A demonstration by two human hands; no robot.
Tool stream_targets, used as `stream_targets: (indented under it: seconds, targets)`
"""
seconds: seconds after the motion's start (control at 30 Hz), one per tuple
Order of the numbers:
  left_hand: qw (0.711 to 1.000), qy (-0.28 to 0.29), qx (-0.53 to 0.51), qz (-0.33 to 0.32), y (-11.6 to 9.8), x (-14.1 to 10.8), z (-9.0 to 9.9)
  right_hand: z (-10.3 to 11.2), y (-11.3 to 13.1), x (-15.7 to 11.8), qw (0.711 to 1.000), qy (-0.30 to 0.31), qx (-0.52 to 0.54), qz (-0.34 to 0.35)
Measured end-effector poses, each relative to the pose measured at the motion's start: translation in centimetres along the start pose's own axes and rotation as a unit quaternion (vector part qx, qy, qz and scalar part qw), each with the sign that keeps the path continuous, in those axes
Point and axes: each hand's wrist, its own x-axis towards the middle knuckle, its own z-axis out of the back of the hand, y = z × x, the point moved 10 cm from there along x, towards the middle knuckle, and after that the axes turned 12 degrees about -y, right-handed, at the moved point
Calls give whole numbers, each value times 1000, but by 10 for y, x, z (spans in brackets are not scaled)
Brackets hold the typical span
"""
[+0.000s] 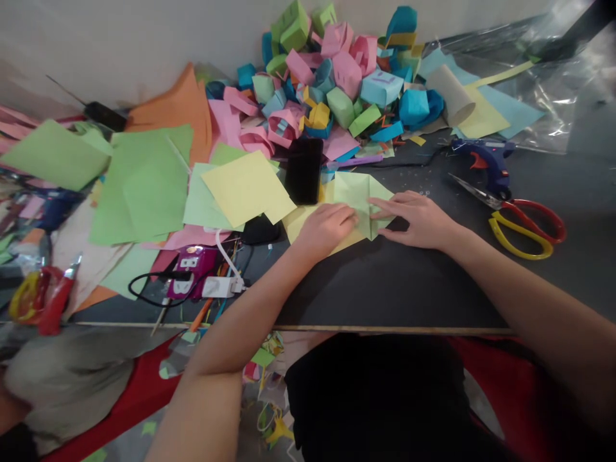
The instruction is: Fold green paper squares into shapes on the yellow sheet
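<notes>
A pale green sheet of paper [352,186], folded with a standing crease near its right side, lies on the dark table over a yellow sheet [301,224]. My left hand [330,226] rests on the left part of the green paper, its fingers bent together and holding it down. From the right, my right hand [414,218] touches the paper at the crease. Its index finger and thumb are stretched out and apart, with the dark table showing between them. The fingertips of my left hand are partly hidden.
A black phone [304,170] lies behind the paper. Scissors [520,221] and a blue glue gun [488,160] are at right. Folded paper pieces [337,83] pile up against the wall. At left are green sheets [144,183] and a purple power socket [192,273]. Another person's leg [72,378] shows lower left.
</notes>
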Motion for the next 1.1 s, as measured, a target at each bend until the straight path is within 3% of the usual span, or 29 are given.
stream_targets:
  seconds: [0.13,0.47,0.77,0.93,1.1]
  targets:
    - [997,24,-52,-51,-13,-2,-5,1,-14,0,999,-14,-2,-40]
    - [991,67,-108,-30,-7,-9,-10,6,-33,-2,994,-61,-23,-92]
    - [985,89,-145,-11,1,-7,-8,6,-39,0,989,-22,76,-123]
    - [984,87,-154,-8,2,-8,-10,-1,-32,0,985,62,145,-72]
    - [988,74,-134,-37,-1,-10,-7,-2,-34,-1,988,72,131,-40]
